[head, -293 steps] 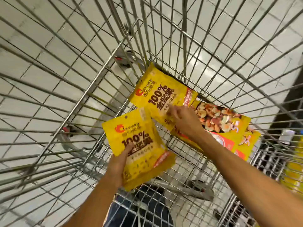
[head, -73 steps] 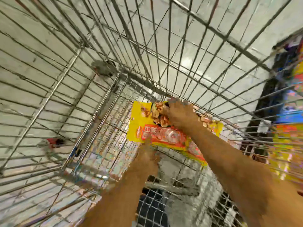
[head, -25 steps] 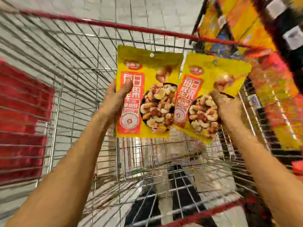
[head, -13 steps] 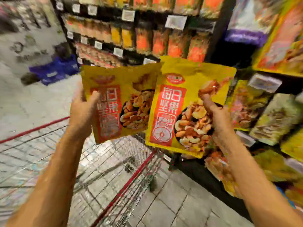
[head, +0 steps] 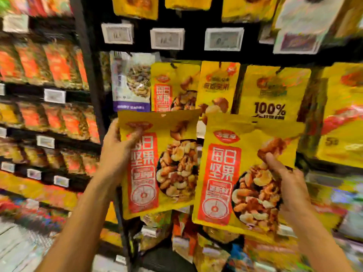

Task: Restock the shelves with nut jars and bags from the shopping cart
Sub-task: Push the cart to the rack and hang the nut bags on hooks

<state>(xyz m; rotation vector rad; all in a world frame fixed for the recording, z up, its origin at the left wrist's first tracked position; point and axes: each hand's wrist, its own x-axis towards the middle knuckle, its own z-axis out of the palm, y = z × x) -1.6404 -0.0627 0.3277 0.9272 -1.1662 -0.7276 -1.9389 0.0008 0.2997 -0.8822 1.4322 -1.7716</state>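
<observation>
Store shelving: black upright post (head: pixel 88 75), price tags (head: pixel 167 38), and hanging yellow snack packs.
Two yellow mixed-nut bags, upright and side by side, just below the hanging bag of the same print (head: pixel 170 89). Left bag (head: pixel 167 173): left hand (head: pixel 117 152) grips the upper left edge, thumb across the front. Right bag (head: pixel 222 173): right hand (head: pixel 288 185) pinches the right edge, thumb on the front.

Left hand (head: pixel 117 153), right hand (head: pixel 290 186): nut bags (head: pixel 146 174)

I read "每日坚果" on left nut bag (head: pixel 157 163), right nut bag (head: pixel 222 173) & hung bag (head: pixel 172 89); "100%" on yellow bag (head: pixel 275 91).
</observation>
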